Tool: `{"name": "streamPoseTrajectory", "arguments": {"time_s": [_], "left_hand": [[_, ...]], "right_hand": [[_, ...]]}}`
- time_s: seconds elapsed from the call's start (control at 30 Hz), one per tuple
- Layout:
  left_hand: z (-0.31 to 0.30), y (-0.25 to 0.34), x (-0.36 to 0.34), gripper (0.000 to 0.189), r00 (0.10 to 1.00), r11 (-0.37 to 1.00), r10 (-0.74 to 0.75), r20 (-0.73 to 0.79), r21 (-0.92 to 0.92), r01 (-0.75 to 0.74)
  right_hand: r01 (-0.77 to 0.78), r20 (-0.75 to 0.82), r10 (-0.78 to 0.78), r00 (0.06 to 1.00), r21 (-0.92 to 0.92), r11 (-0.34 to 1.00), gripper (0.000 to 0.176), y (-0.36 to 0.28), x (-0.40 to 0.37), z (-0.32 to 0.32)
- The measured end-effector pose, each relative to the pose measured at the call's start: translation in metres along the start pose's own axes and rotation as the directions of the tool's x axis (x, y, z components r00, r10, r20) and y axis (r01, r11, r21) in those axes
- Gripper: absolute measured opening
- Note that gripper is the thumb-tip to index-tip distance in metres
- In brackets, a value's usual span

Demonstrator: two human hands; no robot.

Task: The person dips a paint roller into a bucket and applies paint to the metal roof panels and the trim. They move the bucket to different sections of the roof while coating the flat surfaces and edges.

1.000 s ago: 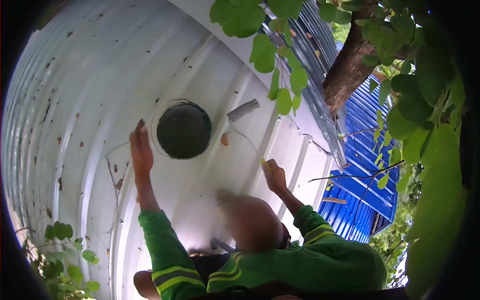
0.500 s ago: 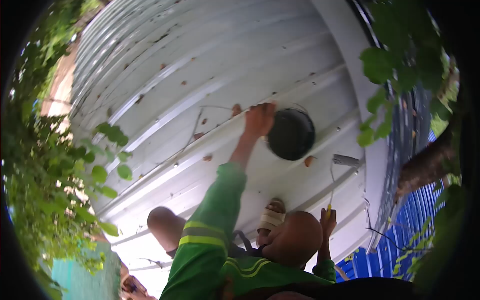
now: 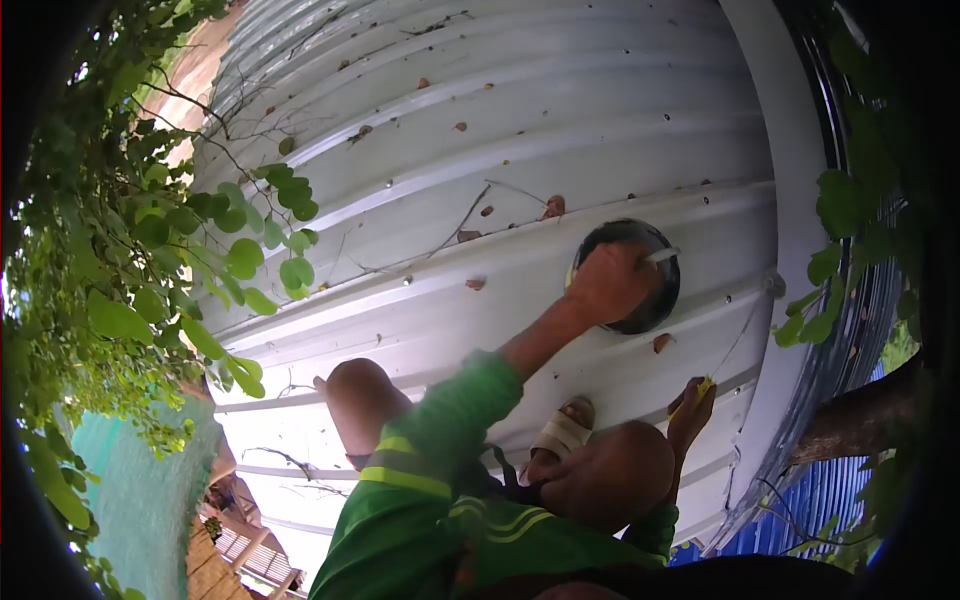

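Observation:
A black bucket (image 3: 655, 310) stands on the pale corrugated metal roof, right of the middle. Over its mouth my left hand (image 3: 612, 280) is closed on what looks like the bucket's handle; a short pale piece pokes out past the fist. The fist hides much of the inside of the bucket. Lower right, my right hand (image 3: 690, 415) grips the yellow handle of a paint roller (image 3: 775, 285). The roller's thin rod runs up to its grey head, which lies by the roof's right border.
Dry leaves (image 3: 553, 207) and thin twigs (image 3: 470, 210) litter the ribbed roof (image 3: 500, 140). Leafy branches (image 3: 240, 250) overhang the left side. A tree trunk (image 3: 860, 415) and blue metal sheeting (image 3: 800, 520) are at the right. My sandalled foot (image 3: 563, 435) is below the bucket.
My left hand has gone from the bucket's left rim to above its mouth, closing there. The roller head has shifted up and right towards the roof's border. The view has turned slightly.

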State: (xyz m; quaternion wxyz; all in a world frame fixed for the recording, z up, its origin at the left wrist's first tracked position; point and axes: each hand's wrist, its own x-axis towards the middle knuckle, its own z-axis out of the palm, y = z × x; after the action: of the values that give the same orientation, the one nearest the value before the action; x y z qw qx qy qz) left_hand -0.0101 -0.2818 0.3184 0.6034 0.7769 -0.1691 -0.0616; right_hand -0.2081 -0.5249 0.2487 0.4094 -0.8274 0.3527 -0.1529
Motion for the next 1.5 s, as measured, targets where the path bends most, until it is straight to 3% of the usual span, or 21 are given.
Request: {"name": "streamPoseTrajectory", "arguments": {"time_s": [0.03,0.07,0.1,0.17,0.23,0.3,0.37,0.47,0.5,0.6,0.67,0.8,0.87,0.97,1.07,1.2,1.27,1.3,1.4,1.43,1.5], "left_hand": [[-0.018,-0.002,-0.009,0.025,0.994,0.995,0.102,-0.028,0.019,-0.101],[-0.042,0.008,-0.021,0.025,0.998,0.998,0.043,-0.047,-0.050,-0.045],[-0.067,0.021,-0.031,0.026,0.998,0.992,-0.015,-0.057,-0.122,0.008],[-0.108,0.031,-0.053,0.028,0.995,0.997,0.063,-0.073,-0.036,-0.065],[-0.135,0.028,-0.077,0.029,0.993,1.000,0.008,-0.116,-0.015,-0.009],[-0.153,0.021,-0.097,0.029,0.972,0.985,-0.161,-0.173,-0.083,0.149],[-0.167,0.009,-0.114,0.022,0.962,0.997,-0.074,-0.263,-0.026,0.070],[-0.196,-0.012,-0.137,0.021,0.925,0.988,0.098,-0.367,0.148,-0.046],[-0.204,-0.014,-0.140,0.022,0.877,0.992,-0.118,-0.466,-0.101,0.080],[-0.233,0.002,-0.150,0.026,0.796,0.923,-0.295,-0.529,-0.372,0.096],[-0.247,-0.011,-0.154,0.027,0.756,0.967,-0.225,-0.614,-0.236,0.097],[-0.268,-0.025,-0.148,0.027,0.661,0.945,-0.224,-0.716,-0.326,-0.032],[-0.276,-0.030,-0.146,0.027,0.629,0.936,-0.292,-0.720,-0.351,0.032],[-0.276,-0.046,-0.133,0.027,0.599,0.932,-0.248,-0.761,-0.357,-0.067],[-0.273,-0.049,-0.125,0.026,0.573,0.963,-0.230,-0.786,-0.271,0.014],[-0.272,-0.071,-0.115,0.034,0.565,0.946,-0.198,-0.801,-0.307,-0.104],[-0.276,-0.068,-0.107,0.034,0.566,0.943,-0.205,-0.798,-0.316,-0.104],[-0.280,-0.065,-0.105,0.024,0.578,0.932,-0.250,-0.777,-0.355,-0.074],[-0.297,-0.072,-0.092,0.022,0.542,0.934,-0.319,-0.777,-0.355,0.041],[-0.303,-0.071,-0.084,0.021,0.528,0.939,-0.317,-0.788,-0.340,0.055],[-0.311,-0.067,-0.064,0.020,0.504,0.945,-0.311,-0.806,-0.319,0.073]], "right_hand": [[0.128,0.008,-0.128,0.992,-0.088,0.988,0.020,0.007,0.006,-0.001],[0.260,0.025,-0.260,0.965,-0.169,0.951,0.021,0.006,0.010,0.001],[0.205,0.039,-0.201,0.979,-0.214,0.955,0.023,-0.016,0.004,0.001],[0.160,0.107,-0.137,0.985,-0.247,0.956,0.024,-0.019,0.005,0.008],[0.151,0.174,-0.106,0.979,-0.272,0.950,0.024,-0.027,0.007,0.013],[0.198,0.254,-0.129,0.959,-0.267,0.943,0.021,-0.061,0.002,0.016],[0.220,0.275,-0.147,0.950,-0.256,0.941,0.018,-0.105,0.001,0.020],[0.408,0.365,-0.329,0.871,-0.165,0.898,0.019,-0.173,-0.004,0.033],[0.417,0.394,-0.338,0.854,-0.133,0.899,0.021,-0.196,-0.008,0.038],[0.585,0.447,-0.476,0.757,-0.141,0.799,0.031,-0.242,-0.001,0.061],[0.642,0.406,-0.511,0.758,-0.319,0.698,0.035,-0.265,0.004,0.078],[0.641,0.357,-0.533,0.767,-0.441,0.628,0.037,-0.279,0.017,0.107],[0.585,0.405,-0.444,0.799,-0.354,0.730,0.034,-0.268,0.020,0.120],[0.497,0.400,-0.382,0.833,-0.241,0.833,0.031,-0.223,0.027,0.143],[0.504,0.400,-0.413,0.818,-0.154,0.850,0.028,-0.176,0.045,0.184],[0.406,0.426,-0.337,0.840,-0.082,0.910,0.024,-0.162,0.073,0.221],[0.401,0.433,-0.364,0.825,0.006,0.916,0.021,-0.153,0.095,0.241],[0.391,0.445,-0.371,0.815,0.049,0.919,0.019,-0.147,0.103,0.253],[0.659,0.361,-0.649,0.670,0.113,0.743,0.015,-0.101,0.153,0.297],[0.442,0.406,-0.466,0.786,0.158,0.883,0.018,-0.107,0.154,0.303],[0.459,0.392,-0.471,0.790,0.132,0.879,0.020,-0.097,0.171,0.318]]}}
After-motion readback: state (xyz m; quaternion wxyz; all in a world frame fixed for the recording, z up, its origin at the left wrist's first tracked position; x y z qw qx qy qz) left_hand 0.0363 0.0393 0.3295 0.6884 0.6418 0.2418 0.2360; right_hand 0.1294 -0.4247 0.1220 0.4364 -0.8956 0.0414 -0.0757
